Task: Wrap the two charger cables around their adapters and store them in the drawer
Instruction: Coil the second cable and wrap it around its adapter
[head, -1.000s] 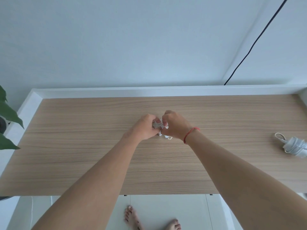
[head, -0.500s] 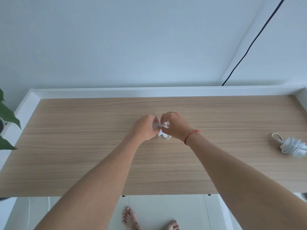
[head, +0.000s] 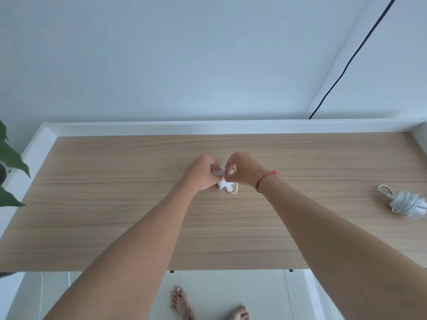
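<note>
Both hands meet over the middle of the wooden desk (head: 115, 204). My left hand (head: 202, 175) grips a white charger adapter (head: 223, 184) with white cable turns around it. My right hand (head: 242, 169) pinches the cable against the adapter's top. A short loop of cable (head: 235, 190) sticks out below the adapter beside its prongs. A second white adapter with its cable wound around it (head: 407, 203) lies at the desk's right edge, a small loop of cable pointing left. No drawer shows in this view.
A raised white rim (head: 208, 127) runs along the desk's back and sides. Green plant leaves (head: 10, 162) reach in at the left. A black cord (head: 346, 65) runs down the wall at the back right. Bare feet (head: 208, 306) stand on the pale floor below the front edge.
The two hands stay together at the desk's centre. More of the adapter's lower end with its prongs and the cable loop now shows below the hands. The wound charger at the right has not moved.
</note>
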The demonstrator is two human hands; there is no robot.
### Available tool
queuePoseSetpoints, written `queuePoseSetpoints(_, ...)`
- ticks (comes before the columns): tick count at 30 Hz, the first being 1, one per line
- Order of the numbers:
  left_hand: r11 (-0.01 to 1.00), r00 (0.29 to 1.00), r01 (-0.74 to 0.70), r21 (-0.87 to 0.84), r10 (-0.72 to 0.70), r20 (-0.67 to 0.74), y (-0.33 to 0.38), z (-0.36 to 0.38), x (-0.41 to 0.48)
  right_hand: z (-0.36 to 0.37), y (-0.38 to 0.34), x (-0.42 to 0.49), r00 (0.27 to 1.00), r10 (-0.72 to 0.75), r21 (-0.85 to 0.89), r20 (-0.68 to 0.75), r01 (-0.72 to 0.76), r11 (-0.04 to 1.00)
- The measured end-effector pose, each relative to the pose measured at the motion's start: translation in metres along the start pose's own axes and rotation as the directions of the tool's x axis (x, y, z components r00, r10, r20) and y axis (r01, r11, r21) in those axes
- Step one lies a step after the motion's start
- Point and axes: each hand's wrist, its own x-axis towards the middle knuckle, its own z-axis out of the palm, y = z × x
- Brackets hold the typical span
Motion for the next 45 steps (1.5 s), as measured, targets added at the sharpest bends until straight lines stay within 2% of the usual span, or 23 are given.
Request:
queuePoseSetpoints(5,0.992,0.995,0.021,-0.121,-0.009,0.097,-0.002,-0.005,-0.001,0.003,0.001,0.004,1.000,0.015,-0.014,0.026,-0.015,1.000)
queuePoseSetpoints(8,0.987,0.991,0.024,-0.160,-0.003,0.132,-0.003,-0.007,-0.003,0.008,0.003,0.005,0.999,0.032,0.017,-0.012,-0.031,0.999)
queuePoseSetpoints(10,0.990,0.994,0.008,-0.142,0.008,0.112,-0.002,-0.007,-0.002,0.011,0.005,0.005,0.999,0.027,0.031,-0.045,-0.025,0.999)
queuePoseSetpoints(14,0.996,0.997,-0.079,0.045,0.079,0.001,0.001,-0.001,-0.005,0.014,0.005,0.002,0.986,0.013,0.142,-0.166,0.011,0.990)
queuePoseSetpoints(16,0.992,0.992,-0.108,0.068,0.112,-0.062,-0.002,0.004,-0.007,0.016,0.005,0.001,0.981,0.002,0.165,-0.196,0.031,0.986)
queuePoseSetpoints(24,0.995,0.992,-0.103,-0.004,0.103,-0.074,-0.008,0.002,-0.005,0.029,0.009,0.001,0.977,-0.045,0.099,-0.207,0.066,0.993)
queuePoseSetpoints(30,0.992,0.994,-0.106,-0.062,0.103,-0.046,-0.013,0.003,-0.004,0.036,0.010,-0.001,0.967,0.006,0.128,-0.253,0.027,0.991)
queuePoseSetpoints(33,0.986,0.991,-0.130,-0.101,0.125,-0.055,-0.016,0.005,-0.004,0.032,0.013,0.000,0.977,-0.016,0.130,-0.210,0.045,0.991)
queuePoseSetpoints(37,0.986,0.991,-0.124,-0.113,0.118,-0.064,-0.020,0.007,0.001,0.032,0.011,0.000,0.978,-0.068,0.050,-0.195,0.080,0.996)
queuePoseSetpoints(41,0.992,0.995,-0.096,-0.078,0.097,-0.001,-0.016,0.007,0.000,0.040,0.009,0.000,0.966,-0.059,0.029,-0.252,0.068,0.997)
queuePoseSetpoints(45,0.987,0.982,-0.158,-0.001,0.157,0.101,-0.012,0.005,-0.005,0.042,0.015,-0.002,0.957,-0.014,0.128,-0.291,0.053,0.990)
